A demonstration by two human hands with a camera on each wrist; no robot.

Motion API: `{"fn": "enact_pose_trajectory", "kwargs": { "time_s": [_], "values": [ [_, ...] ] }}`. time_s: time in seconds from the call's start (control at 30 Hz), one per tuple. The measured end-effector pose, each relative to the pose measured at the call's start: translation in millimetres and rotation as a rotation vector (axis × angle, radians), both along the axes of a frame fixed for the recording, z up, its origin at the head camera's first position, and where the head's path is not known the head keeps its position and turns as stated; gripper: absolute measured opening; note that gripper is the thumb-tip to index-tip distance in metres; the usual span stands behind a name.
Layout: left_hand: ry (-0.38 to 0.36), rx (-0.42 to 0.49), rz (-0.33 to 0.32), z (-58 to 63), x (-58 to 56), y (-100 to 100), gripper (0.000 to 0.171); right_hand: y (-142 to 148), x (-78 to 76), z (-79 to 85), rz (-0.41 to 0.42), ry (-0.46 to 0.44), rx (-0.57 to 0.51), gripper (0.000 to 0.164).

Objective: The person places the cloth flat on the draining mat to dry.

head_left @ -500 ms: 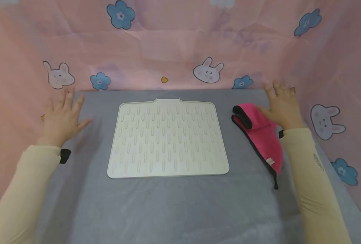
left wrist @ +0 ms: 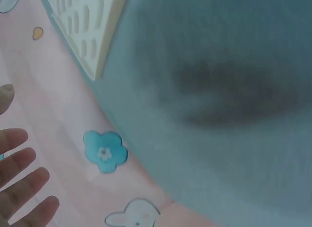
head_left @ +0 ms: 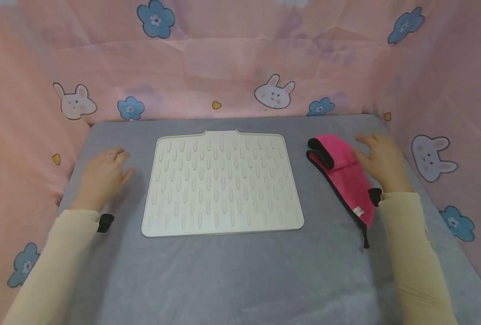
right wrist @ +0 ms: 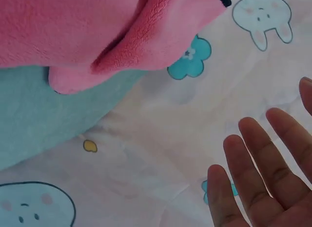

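A pale, off-white board point(head_left: 220, 185) with rows of raised oval bumps lies flat in the middle of the grey cloth. To its right is a folded pink plush cloth point(head_left: 347, 180) with black trim, tapering to a narrow end with a small white tag. My left hand point(head_left: 103, 176) hovers left of the board, holding nothing; in the left wrist view its fingers point(left wrist: 24, 185) are extended and spread. Beside the pink cloth's right edge is my right hand point(head_left: 384, 162), also holding nothing. Its thumb side overlaps the cloth's edge in the head view; whether they touch I cannot tell.
Grey cloth point(head_left: 224, 275) covers the table. Pink fabric point(head_left: 224, 58) printed with rabbits and blue flowers rises behind it and along both sides, close to each hand.
Both hands have drawn back from the far edge toward me, the left one also shifting right. The board and pink cloth stay in place; the head view has shifted slightly.
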State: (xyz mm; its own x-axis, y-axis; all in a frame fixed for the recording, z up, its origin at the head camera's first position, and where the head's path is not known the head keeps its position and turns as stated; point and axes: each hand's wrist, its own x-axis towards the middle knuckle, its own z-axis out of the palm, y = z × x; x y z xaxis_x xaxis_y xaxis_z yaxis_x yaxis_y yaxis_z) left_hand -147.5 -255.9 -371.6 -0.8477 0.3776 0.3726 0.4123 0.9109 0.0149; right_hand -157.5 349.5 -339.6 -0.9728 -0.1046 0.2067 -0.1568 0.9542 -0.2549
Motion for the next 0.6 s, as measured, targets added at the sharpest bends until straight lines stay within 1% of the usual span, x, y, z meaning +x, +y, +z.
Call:
{"fn": "enact_pose_trajectory", "kwargs": {
  "time_s": [0.1, 0.2, 0.4, 0.6],
  "values": [
    [-0.046, 0.036, 0.023, -5.5, 3.0, 18, 0.039, 0, 11.0, -4.0, -0.034, 0.007, -0.049, 0.035],
    [-0.056, 0.068, 0.007, -10.8, 3.9, 40, 0.035, 2, 20.8, -8.5, -0.065, 0.001, -0.084, 0.033],
    [-0.091, 0.142, -0.073, -22.5, 0.6, 86, 0.035, 9, 36.6, -19.3, -0.079, 0.015, -0.116, 0.031],
    [-0.1, 0.256, -0.195, -29.0, 0.5, 133, 0.034, 13, 48.2, -29.6, -0.115, 0.005, -0.131, 0.032]
  ]
}}
